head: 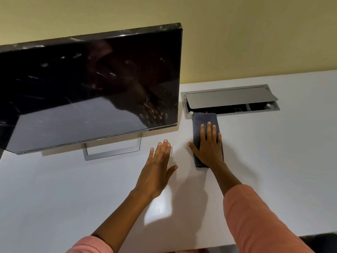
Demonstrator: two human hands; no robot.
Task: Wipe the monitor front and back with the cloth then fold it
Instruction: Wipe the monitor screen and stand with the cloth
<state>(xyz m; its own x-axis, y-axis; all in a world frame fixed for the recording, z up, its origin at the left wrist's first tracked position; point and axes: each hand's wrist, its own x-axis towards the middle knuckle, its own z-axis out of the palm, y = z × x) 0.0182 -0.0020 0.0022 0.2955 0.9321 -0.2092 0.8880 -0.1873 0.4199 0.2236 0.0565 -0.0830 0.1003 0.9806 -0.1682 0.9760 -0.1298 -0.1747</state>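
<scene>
A black monitor with a dark, smudged screen stands on a grey frame stand at the left of the white desk. To its right lies a dark grey cloth, folded into a narrow strip. My right hand rests flat on the cloth with its fingers spread, covering the near half. My left hand lies flat on the bare desk beside the cloth, fingers apart, holding nothing.
A grey cable box is set into the desk behind the cloth, its lid tilted open over plugs and sockets. A yellow wall runs behind the desk. The desk's front edge is near my sleeves.
</scene>
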